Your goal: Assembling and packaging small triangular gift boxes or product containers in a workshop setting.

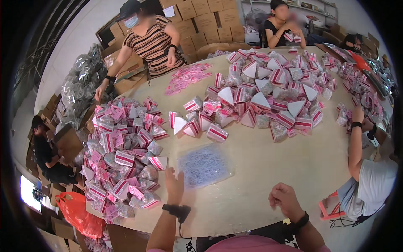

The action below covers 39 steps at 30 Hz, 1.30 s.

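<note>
A flat clear plastic bag [204,166] of thin, pale bluish strands lies on the table in front of me. Beside its left edge is my left hand [174,185], fingers stretched upward and apart, holding nothing. My right hand [286,200] hovers over the near right part of the table, its fingers curled in and nothing showing in them. Close to my left hand, a heap of small wedge-shaped packets [124,158] with pink-and-white striped sides covers the table's left side. A larger pile of similar packets [262,98] spreads across the far middle.
Loose pink cards [187,78] lie on the table's [260,168] far side, where a person in a striped top [153,44] stands. Another person [365,159] works at the right edge. A red plastic bag [82,214] hangs off the near left.
</note>
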Each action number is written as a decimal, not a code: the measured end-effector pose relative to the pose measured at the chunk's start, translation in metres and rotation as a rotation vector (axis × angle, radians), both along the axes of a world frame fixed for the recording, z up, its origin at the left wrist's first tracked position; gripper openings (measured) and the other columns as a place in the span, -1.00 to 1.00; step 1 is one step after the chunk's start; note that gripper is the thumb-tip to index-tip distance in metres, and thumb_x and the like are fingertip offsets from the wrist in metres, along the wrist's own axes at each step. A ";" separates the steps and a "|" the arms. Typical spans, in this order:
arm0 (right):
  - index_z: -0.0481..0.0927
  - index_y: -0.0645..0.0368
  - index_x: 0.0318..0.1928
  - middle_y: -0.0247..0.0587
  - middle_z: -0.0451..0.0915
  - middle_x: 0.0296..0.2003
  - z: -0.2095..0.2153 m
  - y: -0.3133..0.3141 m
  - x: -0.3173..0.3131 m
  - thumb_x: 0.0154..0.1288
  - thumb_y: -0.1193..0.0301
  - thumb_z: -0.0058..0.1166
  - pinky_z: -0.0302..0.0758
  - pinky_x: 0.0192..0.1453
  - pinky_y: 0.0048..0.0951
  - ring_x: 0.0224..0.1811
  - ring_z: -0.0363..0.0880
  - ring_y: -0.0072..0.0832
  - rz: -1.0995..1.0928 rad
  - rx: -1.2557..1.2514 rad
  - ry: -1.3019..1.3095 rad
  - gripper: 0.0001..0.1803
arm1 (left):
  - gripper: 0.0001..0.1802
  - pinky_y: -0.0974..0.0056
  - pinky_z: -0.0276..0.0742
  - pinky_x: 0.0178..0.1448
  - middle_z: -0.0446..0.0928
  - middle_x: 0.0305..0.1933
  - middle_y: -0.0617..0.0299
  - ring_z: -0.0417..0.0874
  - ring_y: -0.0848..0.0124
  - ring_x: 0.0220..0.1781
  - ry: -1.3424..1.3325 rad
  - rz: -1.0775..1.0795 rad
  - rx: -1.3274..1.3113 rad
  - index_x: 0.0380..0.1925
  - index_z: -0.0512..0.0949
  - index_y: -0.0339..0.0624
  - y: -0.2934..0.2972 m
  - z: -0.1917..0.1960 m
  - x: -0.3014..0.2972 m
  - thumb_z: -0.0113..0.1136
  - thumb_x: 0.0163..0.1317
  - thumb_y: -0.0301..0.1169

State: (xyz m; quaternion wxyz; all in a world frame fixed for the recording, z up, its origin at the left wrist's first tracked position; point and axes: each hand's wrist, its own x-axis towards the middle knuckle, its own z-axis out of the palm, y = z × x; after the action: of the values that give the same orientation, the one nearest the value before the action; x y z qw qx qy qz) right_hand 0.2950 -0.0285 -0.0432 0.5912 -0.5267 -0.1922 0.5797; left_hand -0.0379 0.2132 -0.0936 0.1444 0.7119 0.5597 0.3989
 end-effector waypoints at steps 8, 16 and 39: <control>0.44 0.25 -0.41 -0.23 0.52 -0.56 -0.039 -0.002 0.001 0.20 0.50 -0.06 0.45 -0.50 -0.50 -0.60 0.50 -0.53 -0.104 -0.052 -0.452 -0.92 | -0.40 0.04 0.33 0.11 0.40 -0.02 -0.18 0.43 0.02 0.02 0.041 -0.061 -0.027 0.07 0.27 -0.40 0.037 0.008 0.005 0.17 0.15 -0.21; 0.48 0.14 -0.45 -0.13 0.49 -0.48 -0.053 0.004 -0.011 0.09 0.47 0.01 0.43 -0.37 -0.25 -0.41 0.49 -0.15 0.025 0.169 -1.300 -0.97 | -0.24 0.13 0.32 0.17 0.31 0.14 -0.10 0.39 0.13 0.14 0.010 -0.136 -0.263 0.18 0.18 -0.31 0.080 0.027 0.025 0.23 0.09 -0.12; 0.48 0.22 -0.34 0.03 0.46 -0.41 -0.065 0.007 -0.010 0.16 0.52 -0.05 0.40 -0.27 -0.12 -0.33 0.44 -0.03 0.154 0.168 -1.414 -0.93 | 0.29 0.22 0.17 0.34 0.14 0.32 -0.10 0.20 0.16 0.34 0.010 -0.417 -0.587 0.35 -0.17 -0.31 0.293 0.025 0.051 0.51 -0.29 -0.17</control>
State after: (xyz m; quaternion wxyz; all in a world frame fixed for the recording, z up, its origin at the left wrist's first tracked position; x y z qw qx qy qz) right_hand 0.2855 -0.0215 -0.1084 0.3212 -0.7141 -0.6098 0.1230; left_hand 0.0128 0.5062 -0.0690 0.4183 0.7408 0.4939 0.1795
